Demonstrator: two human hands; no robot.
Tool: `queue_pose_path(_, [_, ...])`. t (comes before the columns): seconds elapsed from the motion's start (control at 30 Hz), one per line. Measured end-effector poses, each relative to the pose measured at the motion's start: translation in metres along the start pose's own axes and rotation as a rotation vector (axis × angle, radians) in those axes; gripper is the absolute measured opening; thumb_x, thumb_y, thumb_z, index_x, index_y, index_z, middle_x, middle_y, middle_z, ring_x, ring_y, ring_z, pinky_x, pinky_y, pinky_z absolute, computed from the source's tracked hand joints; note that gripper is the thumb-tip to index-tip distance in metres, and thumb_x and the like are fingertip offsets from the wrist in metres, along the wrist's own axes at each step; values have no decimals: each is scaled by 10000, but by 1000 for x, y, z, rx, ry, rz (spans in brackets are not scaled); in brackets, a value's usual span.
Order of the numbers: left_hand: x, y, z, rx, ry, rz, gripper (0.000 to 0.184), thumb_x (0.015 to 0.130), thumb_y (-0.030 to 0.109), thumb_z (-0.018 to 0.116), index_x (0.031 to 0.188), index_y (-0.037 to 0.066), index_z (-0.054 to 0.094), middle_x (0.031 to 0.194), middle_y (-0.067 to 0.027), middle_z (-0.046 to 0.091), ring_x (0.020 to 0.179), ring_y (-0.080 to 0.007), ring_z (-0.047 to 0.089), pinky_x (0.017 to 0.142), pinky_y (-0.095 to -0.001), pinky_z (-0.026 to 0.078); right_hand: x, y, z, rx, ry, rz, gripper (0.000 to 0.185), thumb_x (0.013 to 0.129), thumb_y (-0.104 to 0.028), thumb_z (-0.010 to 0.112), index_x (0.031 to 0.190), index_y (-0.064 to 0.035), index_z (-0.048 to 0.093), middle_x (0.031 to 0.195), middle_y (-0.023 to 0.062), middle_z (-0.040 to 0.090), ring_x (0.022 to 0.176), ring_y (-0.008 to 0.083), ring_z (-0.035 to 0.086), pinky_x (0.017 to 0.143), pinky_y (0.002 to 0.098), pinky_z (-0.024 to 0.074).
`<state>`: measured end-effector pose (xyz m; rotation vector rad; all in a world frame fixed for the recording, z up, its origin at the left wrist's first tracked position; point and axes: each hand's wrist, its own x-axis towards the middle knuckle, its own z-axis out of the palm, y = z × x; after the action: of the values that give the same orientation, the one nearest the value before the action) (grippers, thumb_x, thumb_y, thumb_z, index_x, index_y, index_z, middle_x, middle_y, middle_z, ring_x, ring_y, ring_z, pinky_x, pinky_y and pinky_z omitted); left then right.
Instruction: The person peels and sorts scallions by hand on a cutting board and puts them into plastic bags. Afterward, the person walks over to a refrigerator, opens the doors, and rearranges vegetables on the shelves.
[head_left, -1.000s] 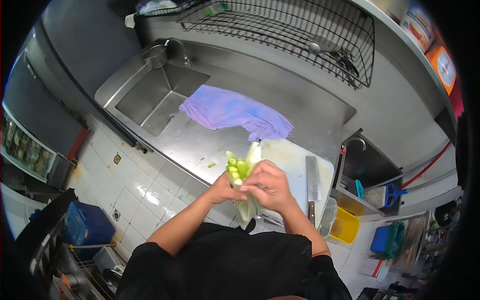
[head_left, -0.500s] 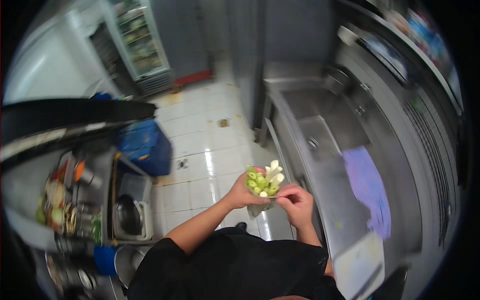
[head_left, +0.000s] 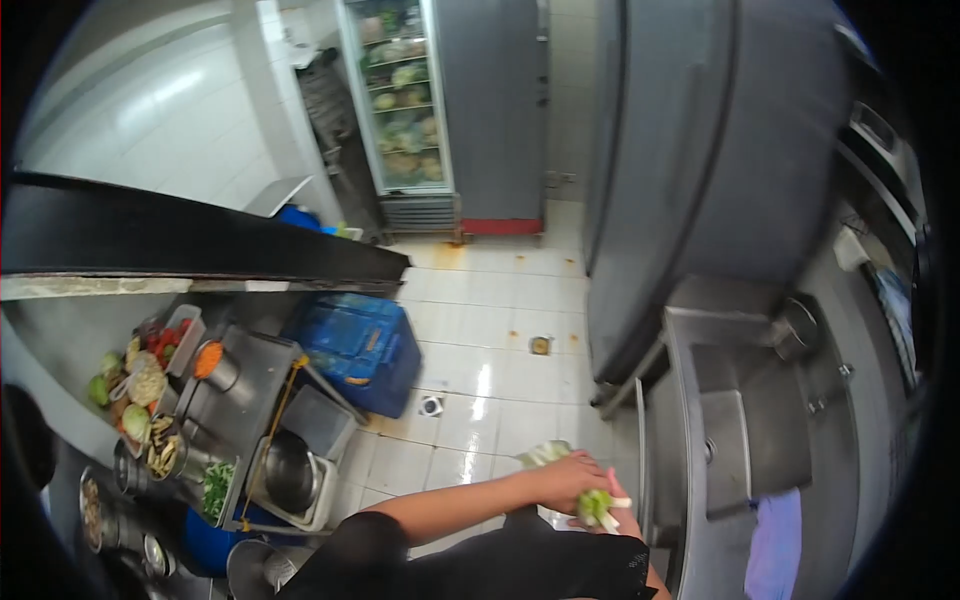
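Observation:
A bunch of cut green and white stalks [head_left: 597,508] is held low in front of my body, its pale cut ends pointing toward the sink side. Clear, whitish wrapping [head_left: 545,454] sticks out at the bunch's other end. My left hand [head_left: 573,481] is closed around the bunch from above, back of the hand up. My right hand [head_left: 624,518] is against the stalks on the right side, partly covered by them and by my left hand. Its fingers seem curled about the bunch, but most of them are hidden.
On the right is a steel sink [head_left: 748,450] with a purple cloth [head_left: 775,545] over its front edge. To the left are a steel counter [head_left: 235,400] with food containers, a black pan [head_left: 288,470] and a blue bin [head_left: 360,350]. A glass-door fridge [head_left: 405,100] stands ahead.
My view has swung left toward the fridge. The bunch has turned from cut ends up to lying sideways, and my left hand has moved over its top. The cutting board has left view.

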<state>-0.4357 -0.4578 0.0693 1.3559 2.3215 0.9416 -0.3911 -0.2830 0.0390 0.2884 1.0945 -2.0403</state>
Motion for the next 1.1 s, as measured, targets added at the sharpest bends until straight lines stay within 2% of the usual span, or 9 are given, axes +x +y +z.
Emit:
queue_pose_path(0.1, [27, -52, -12, 233, 34, -99, 619, 632, 63, 675, 1207, 140, 459, 1278, -164, 392, 1238, -332, 345, 1037, -559, 205, 67, -20, -37, 164, -117, 57, 689, 842, -659, 350, 1283, -135, 416, 1279, 117, 480, 1113, 281, 520, 781, 532, 478])
queue_pose_path(0.27, [26, -125, -82, 282, 60, -462, 801, 638, 26, 656, 1334, 164, 283, 1363, -201, 279, 1307, -368, 249, 1041, -568, 192, 215, -90, -42, 292, -297, 54, 541, 900, -477, 449, 1262, -75, 436, 1206, 135, 525, 1098, 273, 521, 937, 427, 416])
queue_pose_path(0.33, [13, -151, -107, 289, 318, -631, 845, 634, 22, 650, 1363, 119, 234, 1379, -218, 254, 1317, -384, 222, 1040, -576, 179, 263, -125, -3, 286, -363, 135, 499, 907, -378, 486, 1308, -99, 386, 1223, 129, 502, 1101, 274, 514, 917, 438, 435])
queue_pose_path(0.53, [-37, -190, -149, -36, 771, -888, 1002, 675, 202, 734, 1416, 53, 77, 1436, -290, 48, 1350, -401, 115, 1072, -495, 185, 367, -195, 113, -314, -424, -9, 1001, 717, 67, 616, 1430, -185, -39, 1310, 153, 362, 1118, 271, 479, 868, 385, 470])
queue_pose_path(0.67, [-46, -217, -174, -185, 1091, -893, 1133, 650, 317, 781, 1416, 16, 2, 1432, -327, -69, 1360, -410, 18, 1092, -412, 167, 435, -200, 155, -366, -521, 81, 795, 750, 10, 632, 1384, -78, 161, 1204, 155, 473, 1053, 265, 535, 857, 396, 486])
queue_pose_path(0.8, [-52, -280, -204, -145, 1067, -1019, 1102, 679, 389, 736, 1415, 11, 9, 1426, -342, -30, 1357, -421, -3, 1092, -424, 161, 520, -199, 162, -85, -618, 611, 465, 827, -166, 595, 1233, -16, 427, 1118, 141, 556, 992, 241, 582, 846, 395, 496])
queue_pose_path(0.83, [-51, -297, -212, -43, 1000, -1085, 1088, 688, 408, 719, 1415, 11, 12, 1432, -330, 43, 1349, -409, 124, 1075, -401, 220, 530, -208, 168, -94, -600, 653, 437, 840, -204, 579, 1207, -8, 445, 1096, 151, 567, 964, 247, 594, 835, 392, 502])
queue_pose_path(1.0, [-27, -411, -275, -481, 813, -1006, 1059, 716, 366, 713, 1413, 15, -4, 1360, -303, 319, 1229, -375, 405, 1010, -359, 332, 628, -255, 95, -127, -341, 583, 309, 857, -144, 525, 1123, 9, 498, 937, 144, 611, 801, 257, 633, 709, 387, 537])
queue_pose_path(1.1, [6, -511, -290, -840, 728, -562, 936, 783, 270, 671, 1425, 78, 17, 1308, -285, 408, 1172, -364, 466, 944, -385, 403, 642, -317, 37, -171, -364, 448, 303, 850, -186, 519, 1075, 18, 532, 879, 126, 623, 777, 235, 625, 646, 348, 521])
